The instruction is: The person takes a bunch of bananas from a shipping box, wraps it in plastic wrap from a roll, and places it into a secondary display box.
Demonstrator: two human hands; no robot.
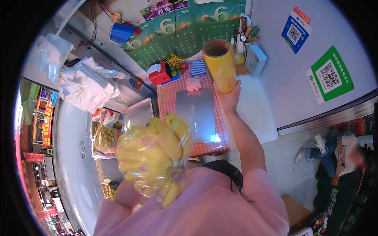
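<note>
In front of my chest, a large bunch of yellow bananas (153, 159) is wrapped in clear plastic film and held off the table. My left forearm (127, 194) runs in behind the bunch and supports it; the left hand itself is hidden by the fruit. With my arm stretched forward, my right hand (227, 98) grips the lower end of a big yellow roll of cling film (220, 69). The roll leans upright, its hollow cardboard core facing up. A grey metal plate (195, 112) lies on the checked tablecloth (221, 141) beyond the bananas.
A white board (254, 112) lies right of the cloth. Behind stand a red printer (159, 73), a striped cloth (198, 68), a pale blue scale (256, 60) and knives (243, 25). Left are a tray (137, 113), bagged grapes (104, 137) and hanging plastic bags (88, 84). A person (339, 156) sits at right.
</note>
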